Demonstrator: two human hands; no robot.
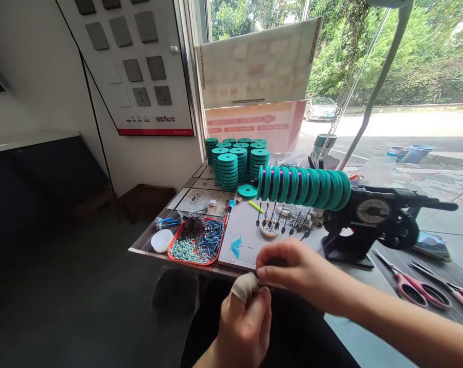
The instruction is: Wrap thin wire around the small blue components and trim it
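My left hand is closed in a pinch, with a pale wrap on one finger. My right hand pinches right beside it, thumb and forefinger together. Both meet above my lap at the table's front edge; whatever small thing lies between the fingertips is hidden. Just beyond them, thin blue tubes lie on a pale board. A small round dish of silvery beads stands farther back. Dark little pieces hang in a row below the green spools on a black winding device.
An orange tray of small blue, green and silver parts sits left, beside a white lid-like dish. Stacks of green spools stand behind. Pink-handled scissors and a second pink-handled tool lie right. A grey lamp arm rises there.
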